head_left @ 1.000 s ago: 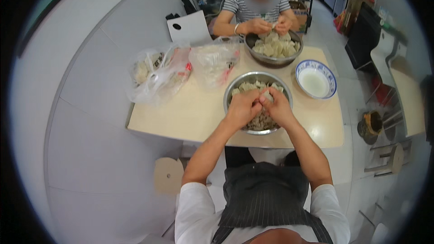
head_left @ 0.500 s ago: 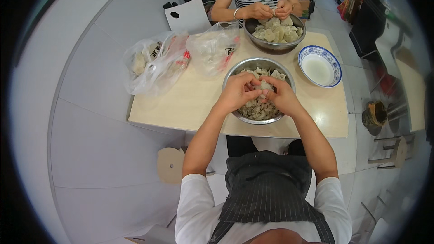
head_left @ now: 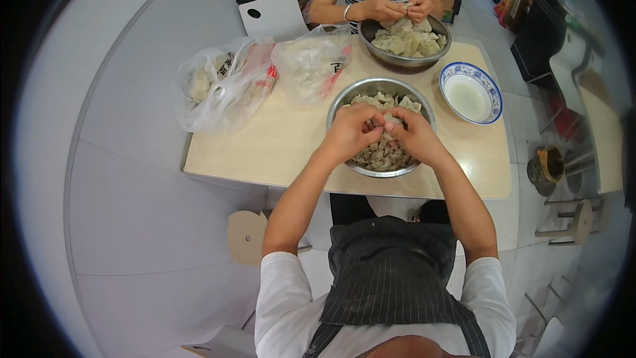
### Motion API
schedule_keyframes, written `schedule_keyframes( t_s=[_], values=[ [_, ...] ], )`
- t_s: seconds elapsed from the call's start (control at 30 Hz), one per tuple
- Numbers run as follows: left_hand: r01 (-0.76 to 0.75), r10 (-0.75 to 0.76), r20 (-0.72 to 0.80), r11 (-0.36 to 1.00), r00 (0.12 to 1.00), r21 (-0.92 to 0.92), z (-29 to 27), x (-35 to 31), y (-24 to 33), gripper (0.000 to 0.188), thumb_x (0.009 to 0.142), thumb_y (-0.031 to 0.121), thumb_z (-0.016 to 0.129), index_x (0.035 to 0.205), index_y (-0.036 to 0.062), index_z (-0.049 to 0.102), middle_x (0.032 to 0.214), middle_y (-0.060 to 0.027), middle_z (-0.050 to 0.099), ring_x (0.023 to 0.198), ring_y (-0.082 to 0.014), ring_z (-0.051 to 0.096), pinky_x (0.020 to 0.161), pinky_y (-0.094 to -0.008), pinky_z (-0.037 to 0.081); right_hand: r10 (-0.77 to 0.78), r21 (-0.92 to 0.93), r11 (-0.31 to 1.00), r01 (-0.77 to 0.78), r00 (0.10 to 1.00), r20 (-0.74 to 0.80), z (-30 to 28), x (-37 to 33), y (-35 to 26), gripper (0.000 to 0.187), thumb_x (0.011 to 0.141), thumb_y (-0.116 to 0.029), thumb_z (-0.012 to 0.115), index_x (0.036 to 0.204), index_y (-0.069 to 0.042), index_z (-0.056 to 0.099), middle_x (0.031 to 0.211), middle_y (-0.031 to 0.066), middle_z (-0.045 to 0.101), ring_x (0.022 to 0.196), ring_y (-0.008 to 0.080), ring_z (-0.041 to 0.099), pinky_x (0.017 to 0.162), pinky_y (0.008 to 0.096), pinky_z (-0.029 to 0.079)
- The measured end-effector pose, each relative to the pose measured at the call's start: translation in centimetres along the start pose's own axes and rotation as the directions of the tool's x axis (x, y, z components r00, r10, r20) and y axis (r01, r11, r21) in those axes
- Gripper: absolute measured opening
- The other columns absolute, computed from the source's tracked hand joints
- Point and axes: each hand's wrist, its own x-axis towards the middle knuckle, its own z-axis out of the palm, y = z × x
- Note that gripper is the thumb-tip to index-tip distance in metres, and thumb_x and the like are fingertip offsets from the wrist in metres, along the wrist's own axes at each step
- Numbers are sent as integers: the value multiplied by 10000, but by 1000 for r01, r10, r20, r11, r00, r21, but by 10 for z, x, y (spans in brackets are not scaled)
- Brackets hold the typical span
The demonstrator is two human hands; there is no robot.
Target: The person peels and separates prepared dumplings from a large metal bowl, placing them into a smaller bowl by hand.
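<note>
Both my hands are over a steel basin [head_left: 336,101] on the table's near side. It is filled with small, soft, pale greyish pieces [head_left: 381,154], their kind unclear. My left hand [head_left: 356,134] is closed in a pinch, thumb against the fingers. My right hand [head_left: 417,136] pinches right beside it, fingertips nearly meeting. Between them is a pale, soft piece [head_left: 393,119], partly hidden by the fingers. Larger pale pieces lie in the basin beyond my fingers.
Across the table [head_left: 265,152] a person in a striped shirt handles a pale piece over a second steel basin [head_left: 412,63] of pale flat pieces. A blue-and-white bowl [head_left: 491,114] with cloudy liquid stands right. Plastic bags [head_left: 228,103] lie left; a stool [head_left: 246,242] stands below.
My fingertips have drawn closer together over the basin. The other person's hands have shifted slightly. The whole view has tilted a little.
</note>
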Motion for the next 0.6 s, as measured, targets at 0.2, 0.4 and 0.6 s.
schedule_keyframes(
  t_s=[0.2, 0.4, 0.6],
  values=[
    [-120, 139, -69, 966, 988, 227, 14, -3, -13, 158, 724, -12, 685, 869, 35, 643, 811, -83, 621, 645, -158, 616, 593, -287, 500, -121, -293, 946, 140, 989, 84, -5, -3, 0, 410, 824, -64, 660, 1222, 5, 587, 1057, 183, 665, 957, 267, 635, 832, 374, 488],
    [71, -52, -133, 987, 990, 144, -2, 0, -6, 129, 755, 2, 702, 869, 26, 645, 832, -81, 617, 674, -160, 617, 619, -290, 505, -175, -443, 881, 168, 984, 27, -13, -9, -3, 352, 841, -64, 614, 1189, -10, 608, 986, 173, 671, 828, 239, 636, 782, 359, 497],
    [-38, 38, 28, 999, 999, 14, 5, 3, 11, 166, 791, 38, 753, 916, 9, 647, 872, -58, 615, 697, -136, 613, 632, -265, 503, -188, -417, 894, 161, 982, -23, -7, -6, -5, 246, 877, -92, 570, 1096, -4, 636, 915, 249, 663, 894, 409, 637, 805, 453, 482]
  ],
)
